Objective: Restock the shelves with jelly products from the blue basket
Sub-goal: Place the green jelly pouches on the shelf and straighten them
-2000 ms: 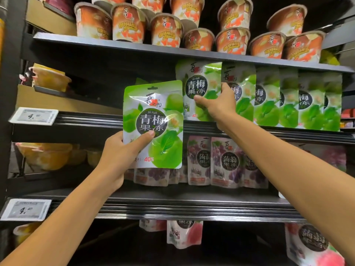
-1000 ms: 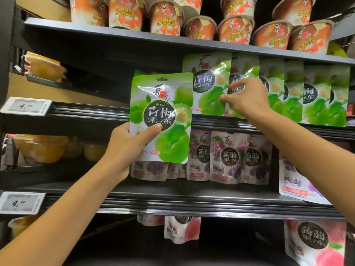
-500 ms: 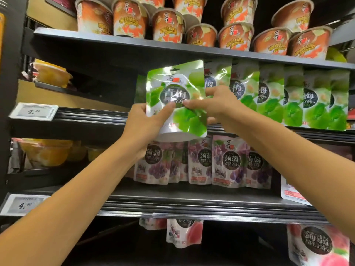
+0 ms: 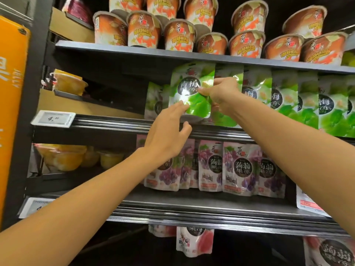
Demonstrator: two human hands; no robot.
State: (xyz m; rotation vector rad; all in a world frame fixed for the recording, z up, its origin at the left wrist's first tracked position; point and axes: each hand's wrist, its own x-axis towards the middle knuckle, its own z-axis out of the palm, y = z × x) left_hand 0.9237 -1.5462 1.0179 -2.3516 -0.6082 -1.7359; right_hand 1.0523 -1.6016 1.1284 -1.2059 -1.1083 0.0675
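A green jelly pouch [image 4: 189, 87] stands at the left end of the row of green pouches [image 4: 288, 96] on the middle shelf [image 4: 115, 122]. My right hand [image 4: 221, 93] pinches the pouch's right edge with thumb and fingers. Just below the pouch's lower left corner, my left hand [image 4: 169, 131] has its fingers spread, the fingertips at or near the pouch; it grips nothing. The blue basket is out of view.
Orange jelly cups [image 4: 172, 33] fill the top shelf. Purple grape pouches [image 4: 226, 167] hang on the shelf below, yellow fruit cups [image 4: 65, 158] to their left. Price tags [image 4: 52, 118] sit on the shelf rails. An orange sign [image 4: 11, 93] borders the left.
The green pouch went up and right from my left hand onto the middle shelf. My right hand came over and took its edge. My left hand let go and dropped slightly.
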